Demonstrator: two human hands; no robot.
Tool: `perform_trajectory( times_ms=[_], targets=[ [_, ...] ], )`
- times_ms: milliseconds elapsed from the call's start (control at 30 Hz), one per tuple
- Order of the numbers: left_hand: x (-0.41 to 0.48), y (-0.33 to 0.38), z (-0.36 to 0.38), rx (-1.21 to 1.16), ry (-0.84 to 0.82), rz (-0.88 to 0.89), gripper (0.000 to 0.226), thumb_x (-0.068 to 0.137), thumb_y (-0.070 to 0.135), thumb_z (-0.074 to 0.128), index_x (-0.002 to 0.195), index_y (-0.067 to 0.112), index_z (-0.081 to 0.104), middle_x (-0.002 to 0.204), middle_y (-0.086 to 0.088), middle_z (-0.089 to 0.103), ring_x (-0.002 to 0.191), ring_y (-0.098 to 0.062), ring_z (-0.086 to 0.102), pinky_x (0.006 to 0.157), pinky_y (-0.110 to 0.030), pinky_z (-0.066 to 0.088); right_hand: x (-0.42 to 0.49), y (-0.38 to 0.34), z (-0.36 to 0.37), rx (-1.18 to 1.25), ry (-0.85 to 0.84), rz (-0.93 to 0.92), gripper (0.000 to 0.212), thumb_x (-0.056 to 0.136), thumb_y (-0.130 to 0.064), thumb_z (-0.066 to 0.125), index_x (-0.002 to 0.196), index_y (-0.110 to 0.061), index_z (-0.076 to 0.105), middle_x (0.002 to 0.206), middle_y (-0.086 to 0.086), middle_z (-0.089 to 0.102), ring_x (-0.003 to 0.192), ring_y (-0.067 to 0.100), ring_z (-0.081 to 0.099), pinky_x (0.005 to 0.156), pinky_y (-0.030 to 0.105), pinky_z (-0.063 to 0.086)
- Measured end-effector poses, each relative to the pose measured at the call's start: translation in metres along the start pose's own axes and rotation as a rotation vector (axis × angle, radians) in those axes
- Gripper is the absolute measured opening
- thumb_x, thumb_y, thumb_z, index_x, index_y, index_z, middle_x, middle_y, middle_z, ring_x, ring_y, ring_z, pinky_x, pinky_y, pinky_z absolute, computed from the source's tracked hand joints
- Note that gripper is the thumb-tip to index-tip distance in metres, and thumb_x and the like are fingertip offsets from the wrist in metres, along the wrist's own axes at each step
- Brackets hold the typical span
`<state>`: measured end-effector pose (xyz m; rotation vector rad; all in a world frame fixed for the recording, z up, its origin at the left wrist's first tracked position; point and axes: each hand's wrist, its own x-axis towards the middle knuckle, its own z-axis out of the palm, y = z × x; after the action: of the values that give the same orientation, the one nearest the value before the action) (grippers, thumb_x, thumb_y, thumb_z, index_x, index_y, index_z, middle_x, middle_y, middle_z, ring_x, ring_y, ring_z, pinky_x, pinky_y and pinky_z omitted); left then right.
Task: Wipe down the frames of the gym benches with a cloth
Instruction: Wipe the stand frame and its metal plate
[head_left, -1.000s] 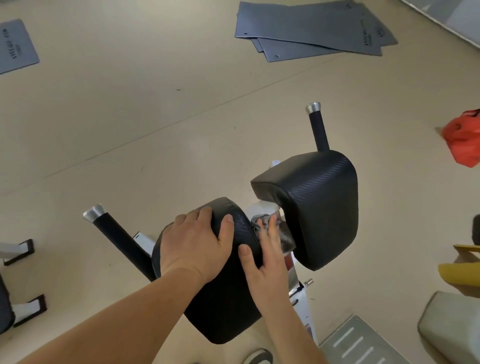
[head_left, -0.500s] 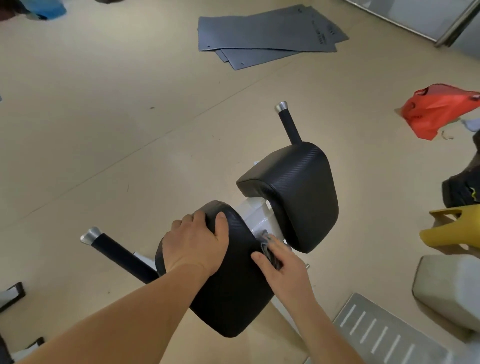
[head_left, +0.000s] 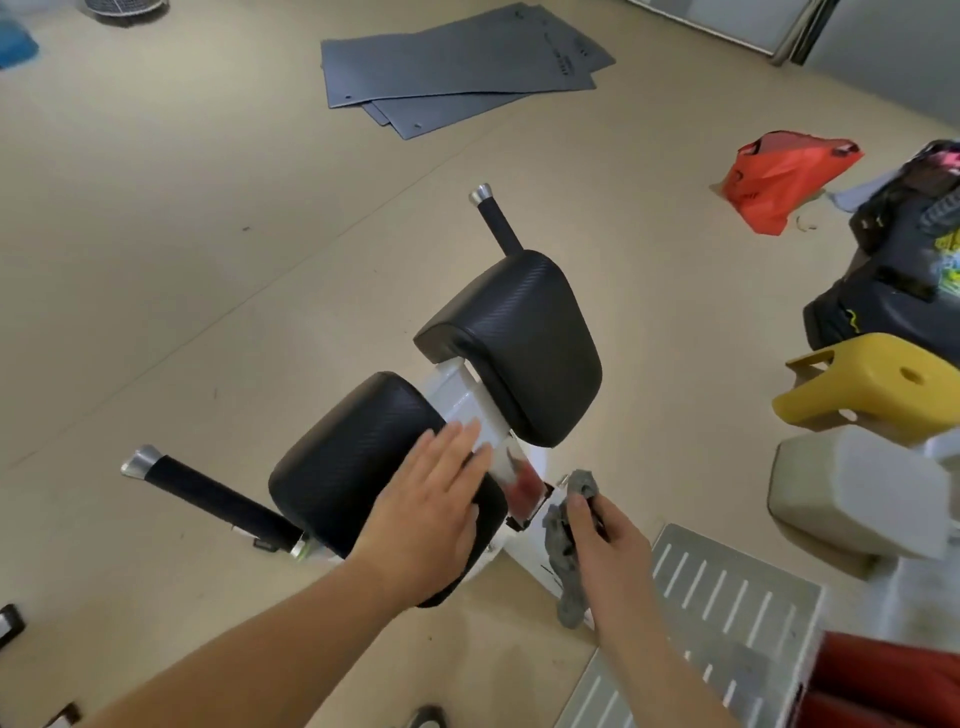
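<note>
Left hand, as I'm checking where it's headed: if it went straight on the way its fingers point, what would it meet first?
Likely the white frame: the left hand points straight at it, with the far black pad beyond.

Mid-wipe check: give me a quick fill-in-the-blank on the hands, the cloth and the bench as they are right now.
1. The right hand grips a ___ cloth.
2. The bench shows ___ black pads; the left hand lies flat on the nearer pad.
3. The frame beside that pad is ___.
4. On the floor at right stands a ___ stool.
Missing words: grey; two; white; yellow.
</note>
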<state>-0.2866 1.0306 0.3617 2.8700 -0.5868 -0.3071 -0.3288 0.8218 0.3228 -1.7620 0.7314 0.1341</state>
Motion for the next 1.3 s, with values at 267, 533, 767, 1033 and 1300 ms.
perform_trajectory(
  times_ms=[267, 533, 767, 1033, 1300],
  targets=[
    [-0.025, 0.076, 0.132, -0.372, -0.494, -0.045, 0.060, 0.105, 0.039, 0.043, 0.160, 0.040, 0.018, 0.166, 0.016, 0.021, 0.151, -0.011, 0.027, 0.122, -0.034, 0.030, 0.031, 0.100, -0.038, -0.041, -0.017, 0.027, 0.040, 0.101, -0.039, 0.056, 0.077, -0.007, 0.055, 0.070, 0.009, 0.060, 0.068, 0.024, 0.051, 0.066, 0.034, 0.040],
    [0.018, 0.084, 0.234, -0.621, -0.212, -0.490, 0.057, 0.106, 0.038, 0.044, 0.159, 0.029, 0.026, 0.161, 0.012, 0.032, 0.144, -0.012, 0.037, 0.111, -0.023, 0.031, 0.088, 0.168, -0.002, -0.163, -0.138, -0.193, 0.022, 0.106, -0.039, 0.046, 0.092, -0.034, 0.063, 0.077, -0.017, 0.064, 0.081, 0.014, 0.060, 0.068, 0.028, 0.046],
    [0.040, 0.048, 0.336, -0.642, -0.135, -0.565, 0.053, 0.108, 0.037, 0.040, 0.158, 0.031, 0.026, 0.163, 0.013, 0.030, 0.146, -0.010, 0.033, 0.114, -0.025, 0.028, 0.151, 0.266, 0.055, -0.312, -0.144, -0.511, 0.054, 0.100, -0.063, 0.018, 0.151, -0.062, 0.000, 0.168, -0.022, 0.011, 0.154, 0.002, 0.014, 0.123, 0.033, 0.027],
    [0.078, 0.041, 0.400, -0.713, 0.074, -0.547, 0.040, 0.108, 0.033, 0.035, 0.148, 0.030, 0.041, 0.148, 0.008, 0.048, 0.128, -0.015, 0.053, 0.108, -0.037, 0.044, 0.196, 0.333, 0.074, -0.290, 0.102, -0.915, 0.061, 0.107, -0.055, 0.019, 0.163, -0.036, 0.004, 0.171, -0.005, 0.011, 0.158, 0.021, 0.012, 0.123, 0.053, 0.020],
    [0.091, 0.051, 0.392, -0.825, 0.085, -0.607, 0.030, 0.105, 0.017, 0.035, 0.127, 0.025, 0.053, 0.117, 0.006, 0.060, 0.096, -0.015, 0.056, 0.081, -0.028, 0.045, 0.195, 0.339, 0.070, -0.284, 0.023, -0.943, 0.050, 0.105, -0.060, 0.011, 0.154, -0.057, 0.004, 0.170, -0.016, 0.001, 0.158, 0.014, -0.003, 0.125, 0.059, 0.011]
  ],
)
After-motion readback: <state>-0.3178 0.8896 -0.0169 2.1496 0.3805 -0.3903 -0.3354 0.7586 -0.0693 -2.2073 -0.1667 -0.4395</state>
